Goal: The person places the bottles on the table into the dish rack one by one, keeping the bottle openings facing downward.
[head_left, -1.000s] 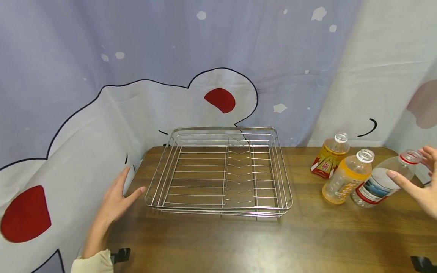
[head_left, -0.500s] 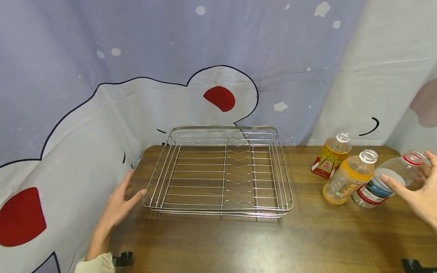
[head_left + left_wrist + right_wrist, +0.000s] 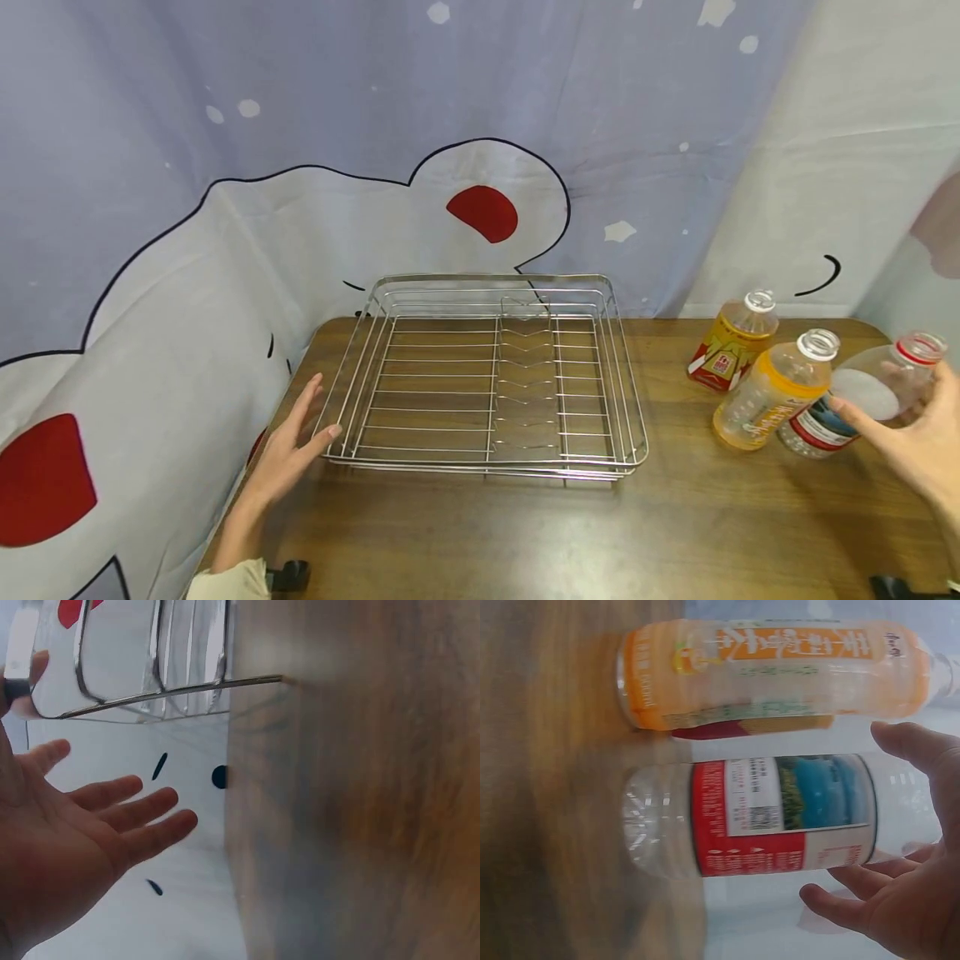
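My right hand point(image 3: 915, 437) is spread around the upper part of a clear plastic bottle point(image 3: 780, 817) with a red, white and blue label. In the right wrist view the fingers extend behind the bottle, and the thumb lies just off its near side. An orange-labelled clear bottle point(image 3: 772, 400) stands close beside it, uncapped. My left hand point(image 3: 285, 462), fingers apart and nothing in it, is at the left front corner of a metal wire dish rack point(image 3: 487, 465). Its thumb tip overlaps the rack's corner in the head view.
A red-and-yellow-labelled bottle point(image 3: 731, 346) without a cap stands behind the orange one. All of these are on a brown wooden table point(image 3: 480, 542). A patterned curtain point(image 3: 315, 233) rises along the back and left edges.
My right hand has moved leftward to surround the clear bottle's upper part. The left hand has moved right, up to the rack's corner. Rack and bottles stay in place.
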Available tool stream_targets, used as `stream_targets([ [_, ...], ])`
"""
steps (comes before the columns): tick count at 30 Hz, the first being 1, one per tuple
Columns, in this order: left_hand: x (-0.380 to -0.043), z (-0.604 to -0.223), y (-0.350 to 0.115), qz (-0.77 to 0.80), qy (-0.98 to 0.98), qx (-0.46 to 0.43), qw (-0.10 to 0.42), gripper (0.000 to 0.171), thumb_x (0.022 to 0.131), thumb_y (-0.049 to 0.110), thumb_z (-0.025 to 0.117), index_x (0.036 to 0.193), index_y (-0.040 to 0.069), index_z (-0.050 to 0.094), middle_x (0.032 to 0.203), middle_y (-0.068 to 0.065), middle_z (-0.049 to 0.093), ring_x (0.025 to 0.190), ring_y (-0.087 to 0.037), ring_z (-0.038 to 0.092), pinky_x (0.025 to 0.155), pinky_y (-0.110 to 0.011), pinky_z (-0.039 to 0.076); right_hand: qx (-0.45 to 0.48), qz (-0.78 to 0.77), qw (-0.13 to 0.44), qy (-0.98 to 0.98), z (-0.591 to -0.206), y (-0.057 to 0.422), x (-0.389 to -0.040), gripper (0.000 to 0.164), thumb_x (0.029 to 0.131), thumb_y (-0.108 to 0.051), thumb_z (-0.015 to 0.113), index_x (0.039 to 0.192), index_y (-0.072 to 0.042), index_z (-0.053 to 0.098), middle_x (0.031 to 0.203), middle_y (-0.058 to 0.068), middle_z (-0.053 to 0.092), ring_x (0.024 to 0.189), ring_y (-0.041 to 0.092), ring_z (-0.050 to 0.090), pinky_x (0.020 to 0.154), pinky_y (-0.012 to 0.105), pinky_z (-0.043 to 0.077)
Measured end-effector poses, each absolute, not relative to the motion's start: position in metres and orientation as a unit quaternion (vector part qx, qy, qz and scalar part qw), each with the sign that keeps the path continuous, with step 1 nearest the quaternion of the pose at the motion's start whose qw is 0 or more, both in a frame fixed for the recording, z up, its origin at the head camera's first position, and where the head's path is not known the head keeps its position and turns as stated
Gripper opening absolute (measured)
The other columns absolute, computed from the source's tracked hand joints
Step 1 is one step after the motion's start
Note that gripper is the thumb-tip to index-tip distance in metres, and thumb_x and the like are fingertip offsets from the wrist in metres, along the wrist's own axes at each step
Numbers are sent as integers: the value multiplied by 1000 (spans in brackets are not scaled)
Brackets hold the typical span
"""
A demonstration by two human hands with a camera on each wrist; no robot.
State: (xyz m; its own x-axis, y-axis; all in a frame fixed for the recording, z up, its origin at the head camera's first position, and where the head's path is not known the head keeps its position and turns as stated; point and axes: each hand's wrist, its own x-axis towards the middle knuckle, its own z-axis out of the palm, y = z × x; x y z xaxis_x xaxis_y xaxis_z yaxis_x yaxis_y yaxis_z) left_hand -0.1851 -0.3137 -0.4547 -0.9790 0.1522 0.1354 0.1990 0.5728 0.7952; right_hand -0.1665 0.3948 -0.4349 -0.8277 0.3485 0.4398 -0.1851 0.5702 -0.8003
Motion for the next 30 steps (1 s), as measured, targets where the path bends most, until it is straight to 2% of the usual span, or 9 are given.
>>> stream_targets([
  [6,-186,-463,-311,-493,-862,-114,17,77,99,14,59,159,33,13,163,-15,13,147,-42,10,108,-70,17,-63,472,255,-842,-446,395,-164,84,76,12,75,140,-24,34,112,-16,46,93,-8,52,73,1,43],
  [9,-187,-468,-310,-507,-852,-129,14,76,100,10,56,160,28,13,163,-16,12,146,-44,12,107,-72,16,-88,461,218,-856,-453,397,-161,87,83,2,75,150,-16,24,120,-11,41,102,-10,48,77,-1,39],
  [12,-187,-472,-308,-528,-837,-144,6,75,100,5,51,160,25,12,162,-21,13,143,-50,15,106,-72,19,-102,445,194,-869,-461,401,-159,94,85,-7,76,156,-8,14,125,-9,37,102,-14,43,78,-2,36],
  [15,-188,-475,-307,-551,-821,-153,-3,74,101,2,48,160,25,9,160,-25,12,141,-54,18,112,-49,31,-100,433,188,-876,-468,405,-159,93,84,-9,78,156,-10,19,122,-13,40,94,-20,42,75,-2,36],
  [19,-187,-477,-306,-586,-793,-164,-17,74,102,3,43,161,25,3,161,-25,3,139,-57,16,100,-13,34,-103,411,182,-887,-475,407,-157,81,81,-17,82,147,-27,35,106,-28,40,87,-20,39,75,0,30],
  [21,-187,-479,-305,-609,-774,-172,-25,73,103,3,41,160,24,0,161,-25,-3,139,-56,15,100,-14,37,-107,400,175,-893,-478,408,-156,75,81,-21,83,140,-35,39,102,-31,40,88,-20,38,75,2,28],
  [24,-187,-481,-304,-642,-743,-185,-37,73,103,4,38,160,24,-4,160,-28,-5,141,-48,21,100,-21,41,-113,405,160,-893,-485,407,-155,72,81,-25,83,138,-37,41,101,-32,43,92,-17,38,79,4,27],
  [27,-188,-484,-303,-672,-711,-201,-47,73,103,2,35,160,23,-5,158,-32,3,140,-33,34,102,-26,41,-123,418,150,-887,-491,407,-156,75,82,-26,83,142,-36,40,103,-31,43,94,-16,37,84,4,26],
  [30,-189,-487,-304,-689,-691,-211,-55,73,103,1,35,160,23,-5,159,-24,11,137,-22,41,100,-31,44,-129,425,149,-883,-496,407,-156,73,83,-26,82,141,-36,39,101,-31,43,93,-15,38,82,4,28],
])
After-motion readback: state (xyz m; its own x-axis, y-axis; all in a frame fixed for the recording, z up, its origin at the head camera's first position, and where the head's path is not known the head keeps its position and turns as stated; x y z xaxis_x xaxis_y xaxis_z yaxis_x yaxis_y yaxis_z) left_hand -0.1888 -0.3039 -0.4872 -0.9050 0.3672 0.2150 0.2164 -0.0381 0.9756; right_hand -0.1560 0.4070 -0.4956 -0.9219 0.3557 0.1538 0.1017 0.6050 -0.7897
